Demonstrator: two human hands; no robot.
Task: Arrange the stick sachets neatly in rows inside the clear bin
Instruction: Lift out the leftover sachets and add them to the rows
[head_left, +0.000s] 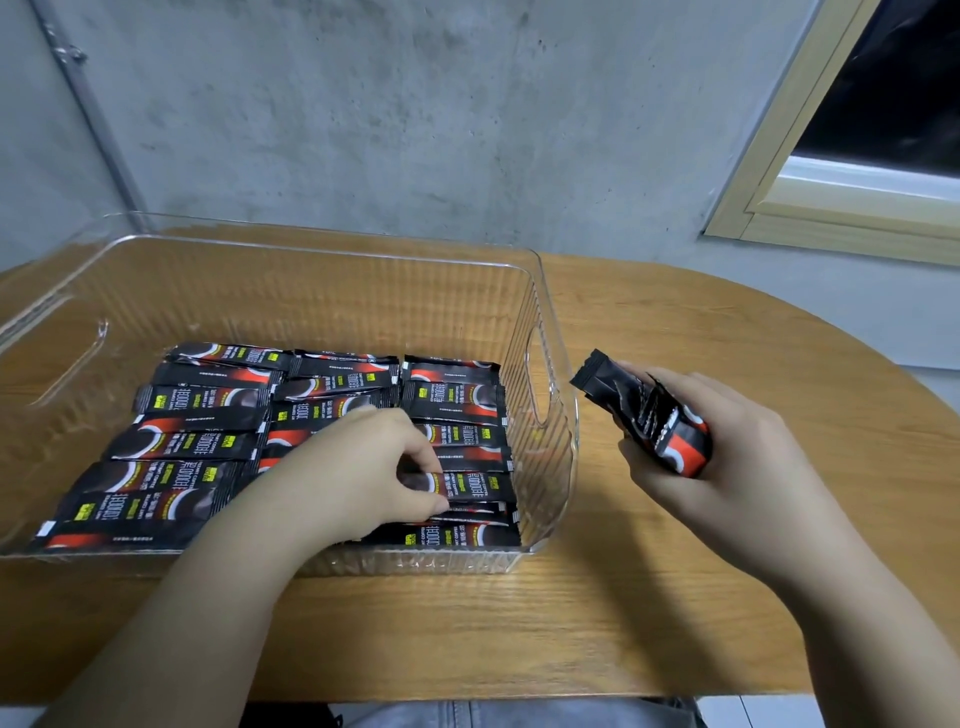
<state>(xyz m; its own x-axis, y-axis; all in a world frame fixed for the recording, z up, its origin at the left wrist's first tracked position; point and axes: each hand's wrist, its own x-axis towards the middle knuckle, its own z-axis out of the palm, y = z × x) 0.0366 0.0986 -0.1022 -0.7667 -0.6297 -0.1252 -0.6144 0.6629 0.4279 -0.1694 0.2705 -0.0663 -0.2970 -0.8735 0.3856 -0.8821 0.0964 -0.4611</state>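
Observation:
A clear ribbed bin (545, 322) stands on a wooden table (675, 332). Several black-and-red stick sachets (208, 405) lie flat in it in three rows. My left hand (363, 467) reaches into the bin and pinches one sachet (472, 486) in the right row between thumb and fingers. My right hand (727, 467) hovers over the table to the right of the bin, closed around a bundle of sachets (660, 421) that sticks out toward the bin.
The far half of the bin holds no sachets. A grey concrete wall (415, 114) rises behind the table. A window with a pale frame (852, 208) is at the upper right. The table's near edge runs just above my lap.

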